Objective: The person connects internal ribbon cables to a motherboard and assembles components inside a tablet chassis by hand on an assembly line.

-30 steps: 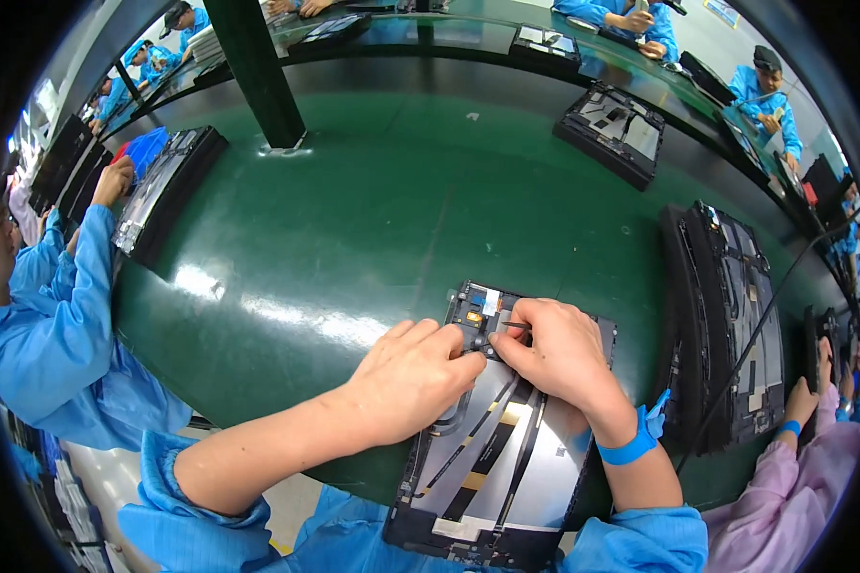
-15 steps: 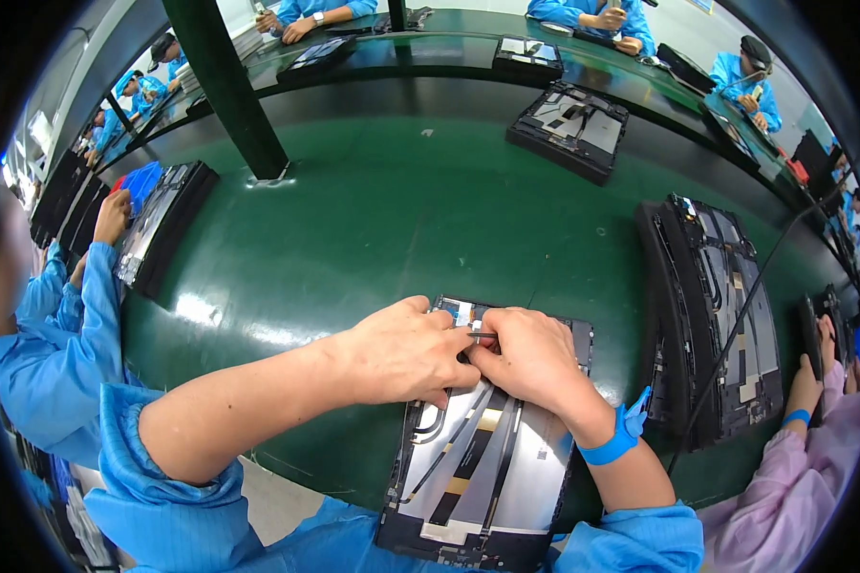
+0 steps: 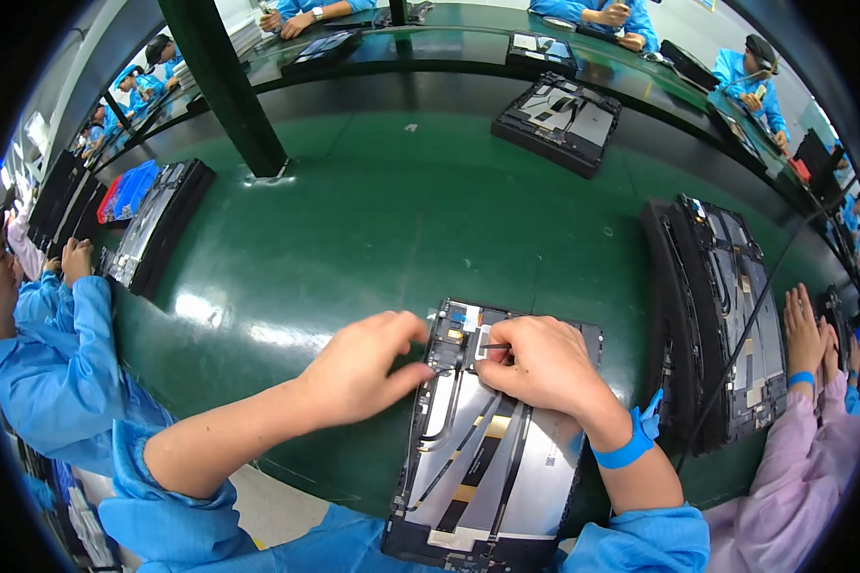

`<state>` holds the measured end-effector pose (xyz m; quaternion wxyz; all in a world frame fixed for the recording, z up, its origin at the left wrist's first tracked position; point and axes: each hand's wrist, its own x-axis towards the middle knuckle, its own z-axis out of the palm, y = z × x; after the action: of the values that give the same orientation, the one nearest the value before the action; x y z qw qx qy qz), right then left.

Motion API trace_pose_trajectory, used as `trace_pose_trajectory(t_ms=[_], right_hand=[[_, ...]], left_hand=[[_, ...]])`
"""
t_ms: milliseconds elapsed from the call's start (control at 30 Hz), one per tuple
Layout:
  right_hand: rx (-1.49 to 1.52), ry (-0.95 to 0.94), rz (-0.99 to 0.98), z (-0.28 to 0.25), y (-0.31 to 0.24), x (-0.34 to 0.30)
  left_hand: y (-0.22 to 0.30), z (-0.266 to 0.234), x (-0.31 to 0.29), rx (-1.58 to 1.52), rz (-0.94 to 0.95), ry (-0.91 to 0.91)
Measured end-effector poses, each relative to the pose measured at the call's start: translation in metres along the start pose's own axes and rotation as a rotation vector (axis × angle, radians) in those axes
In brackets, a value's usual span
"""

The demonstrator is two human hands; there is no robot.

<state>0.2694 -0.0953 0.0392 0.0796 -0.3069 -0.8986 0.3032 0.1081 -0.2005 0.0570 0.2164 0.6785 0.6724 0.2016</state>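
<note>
An opened tablet, its silver inside and dark flat ribbon cables showing, lies at the near edge of the green bench. Over its upper part, my right hand is closed on a thin dark tool, whose exact kind I cannot make out. The tool points left across the tablet's top end, near a small white part. My left hand hovers at the tablet's upper left edge, thumb and fingers apart, with nothing in it. A blue band circles my right wrist.
Stacked opened tablets in black trays stand to the right, a black cable crossing them. Another tray sits at the back, and one at left beside blue and red bins. A green post rises from the bench. Co-workers sit around.
My left hand has drawn back leftward from the tablet's top end and its fingers have spread. My right hand keeps the tool. The left neighbour's hand has left the bins.
</note>
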Motion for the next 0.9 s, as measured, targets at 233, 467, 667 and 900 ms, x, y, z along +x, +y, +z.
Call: trace_pose_trajectory(t_ms=[233,467,667,900], right_hand=[[-0.009,-0.073,0.075,-0.004,-0.004,-0.004],[-0.016,-0.007,0.037,-0.004,-0.013,-0.006],[-0.007,-0.021,0.045,-0.003,-0.012,-0.005],[-0.003,-0.011,0.039,-0.003,-0.013,-0.005]], left_hand=[[-0.024,0.008,0.02,-0.635,-0.214,-0.179],[-0.021,-0.006,0.033,-0.582,-0.189,-0.422],[-0.02,-0.009,0.042,-0.263,-0.076,-0.43],[-0.009,-0.013,0.046,-0.087,-0.031,-0.407]])
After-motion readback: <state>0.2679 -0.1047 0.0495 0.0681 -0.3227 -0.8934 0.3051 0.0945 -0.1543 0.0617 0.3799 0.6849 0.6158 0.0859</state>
